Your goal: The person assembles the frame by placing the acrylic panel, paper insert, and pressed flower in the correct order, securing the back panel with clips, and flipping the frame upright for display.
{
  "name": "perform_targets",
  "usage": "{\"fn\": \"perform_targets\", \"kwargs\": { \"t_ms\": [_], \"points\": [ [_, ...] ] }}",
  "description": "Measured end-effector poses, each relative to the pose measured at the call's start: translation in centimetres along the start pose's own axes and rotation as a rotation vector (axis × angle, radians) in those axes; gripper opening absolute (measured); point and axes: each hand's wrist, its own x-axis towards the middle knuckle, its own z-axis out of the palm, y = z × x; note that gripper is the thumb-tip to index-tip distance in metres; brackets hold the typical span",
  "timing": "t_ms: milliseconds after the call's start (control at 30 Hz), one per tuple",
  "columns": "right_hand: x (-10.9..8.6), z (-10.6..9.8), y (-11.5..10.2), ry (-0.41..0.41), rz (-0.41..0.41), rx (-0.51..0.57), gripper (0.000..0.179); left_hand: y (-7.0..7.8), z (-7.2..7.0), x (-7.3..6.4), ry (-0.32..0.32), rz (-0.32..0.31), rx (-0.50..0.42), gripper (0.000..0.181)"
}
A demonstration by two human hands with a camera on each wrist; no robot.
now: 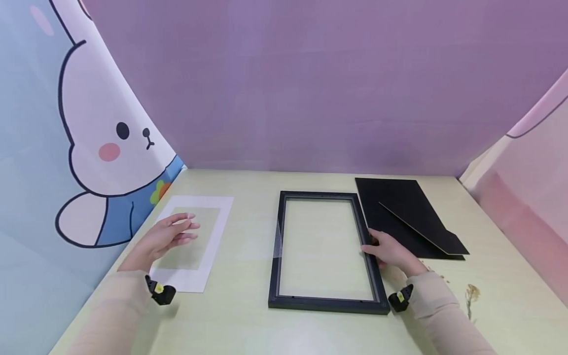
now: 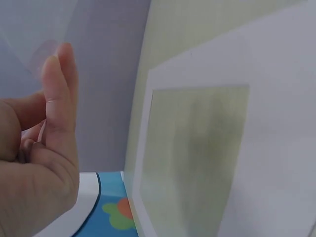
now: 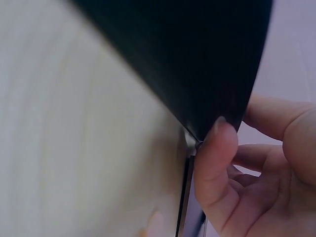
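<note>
A black rectangular picture frame (image 1: 328, 304) lies on the table, with the tabletop visible through its opening. My right hand (image 1: 390, 250) grips the frame's right side bar; in the right wrist view the thumb (image 3: 217, 163) presses on the dark bar. To the left lies a white mat board (image 1: 217, 236) with a rectangular window. Above that mat my left hand (image 1: 166, 236) hovers, its fingers loosely extended and holding nothing. The left wrist view shows the hand apart from the mat (image 2: 276, 123), whose surface lies to its right.
Black backing boards (image 1: 399, 192) overlap at the back right, one tilted piece (image 1: 426, 224) on top. Dried flowers (image 1: 472, 293) lie at the right, near my right forearm. A purple curtain (image 1: 310, 88) closes off the table's back; a bunny-print cloth (image 1: 106, 123) hangs at the left.
</note>
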Motion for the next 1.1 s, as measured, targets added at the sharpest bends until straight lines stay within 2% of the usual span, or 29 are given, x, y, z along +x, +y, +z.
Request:
{"fn": "perform_targets", "kwargs": {
  "t_ms": [200,433,700,900,1100],
  "points": [
    [0.0,0.1,0.0,0.009,0.005,0.0,0.068,0.9,2.1,0.7,-0.049,0.037,-0.046,0.052],
    [-0.2,0.3,0.0,0.015,0.007,0.005,0.068,1.4,4.6,1.8,-0.064,0.028,-0.091,0.047],
    [-0.3,0.2,-0.2,0.021,0.018,0.007,0.068,2.1,7.1,2.8,-0.092,0.033,-0.094,0.047],
    [-0.4,0.2,-0.1,0.027,0.027,0.014,0.067,2.4,9.0,3.5,-0.137,0.062,-0.101,0.046],
    [-0.5,0.1,0.0,0.025,0.024,0.027,0.066,2.5,11.1,4.3,-0.152,0.052,-0.105,0.041]
  ]
}}
